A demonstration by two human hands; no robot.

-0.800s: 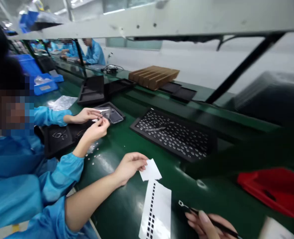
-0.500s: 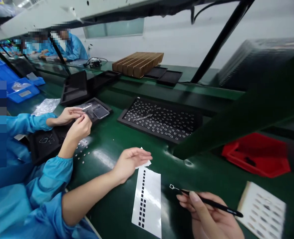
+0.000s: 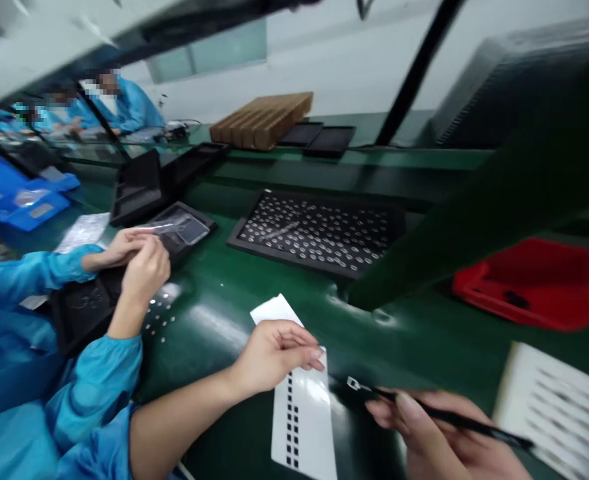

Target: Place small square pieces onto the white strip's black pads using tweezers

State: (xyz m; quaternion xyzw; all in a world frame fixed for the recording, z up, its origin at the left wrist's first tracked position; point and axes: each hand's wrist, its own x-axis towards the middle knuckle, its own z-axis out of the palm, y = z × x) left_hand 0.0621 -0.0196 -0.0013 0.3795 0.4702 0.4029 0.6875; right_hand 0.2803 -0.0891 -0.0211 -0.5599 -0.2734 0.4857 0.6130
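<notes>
Left grip (image 3: 279, 350): fingers lie loose on white sheet (image 3: 302, 427) — no pinch.
Right grip (image 3: 434, 443): pinches black pen tool (image 3: 454, 419) — sml metal part (image 3: 353, 383) at tip, just left of grip.

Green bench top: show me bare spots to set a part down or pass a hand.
Free: the bench top between the scattered small pieces and the left hand; also between the black parts tray, the red tray and the right hand, shut on a thin tool. Crowded: by the co-worker's hands and around the white sheet.
</notes>
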